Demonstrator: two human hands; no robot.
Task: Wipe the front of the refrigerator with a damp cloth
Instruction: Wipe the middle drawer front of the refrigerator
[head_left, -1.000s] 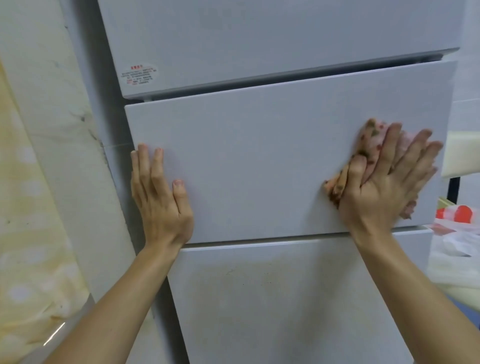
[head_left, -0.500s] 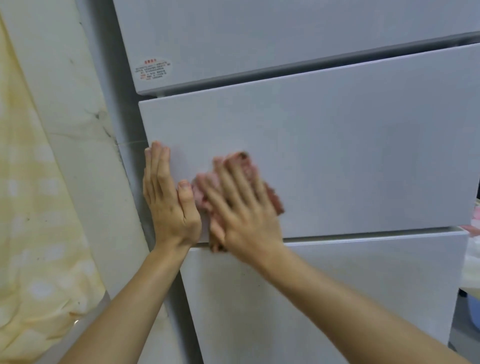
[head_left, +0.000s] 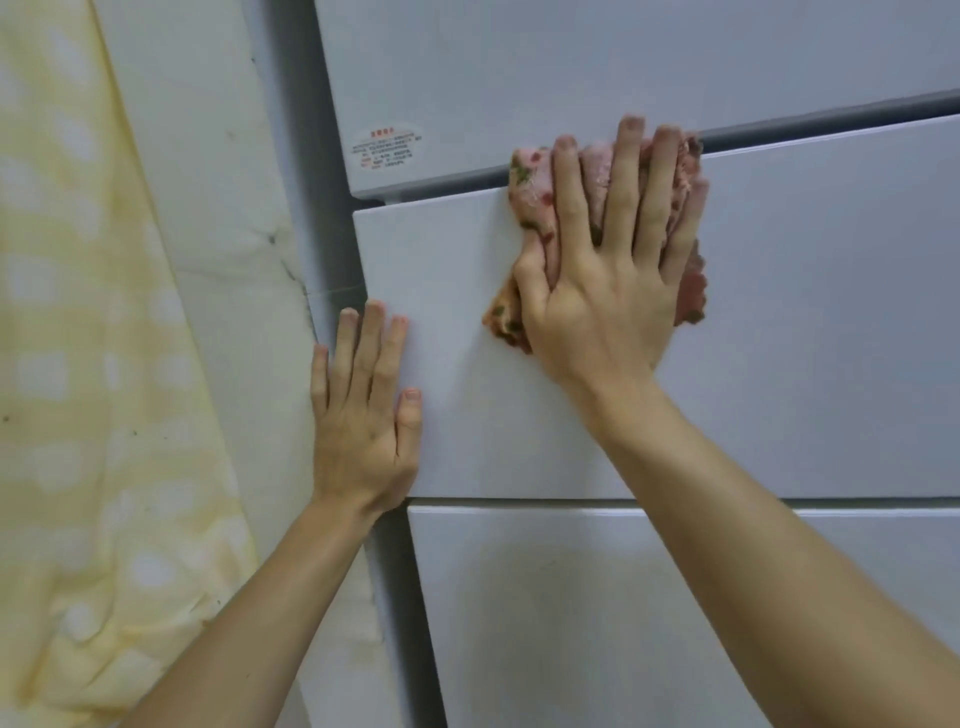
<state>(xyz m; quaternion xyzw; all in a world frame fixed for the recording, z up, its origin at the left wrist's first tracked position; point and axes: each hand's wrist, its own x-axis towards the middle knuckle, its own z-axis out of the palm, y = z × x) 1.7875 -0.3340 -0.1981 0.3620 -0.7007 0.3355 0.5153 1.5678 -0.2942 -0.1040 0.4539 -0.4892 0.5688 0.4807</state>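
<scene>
A pale grey refrigerator (head_left: 810, 332) with three door panels fills the view. My right hand (head_left: 613, 270) lies flat with straight fingers on a pink patterned cloth (head_left: 530, 197), pressing it against the top edge of the middle panel, over the gap below the upper door. My left hand (head_left: 363, 415) rests flat on the left edge of the same middle panel, fingers straight and pointing up. Most of the cloth is hidden under my right hand.
A small red-and-white sticker (head_left: 387, 148) sits on the lower left corner of the upper door. A white wall (head_left: 208, 208) stands left of the refrigerator, with a yellow patterned curtain (head_left: 78, 364) hanging further left.
My right hand has slid the cloth from the right side of the middle panel to its lower left, then up to its top edge. My left hand has stayed on the panel's left edge.
</scene>
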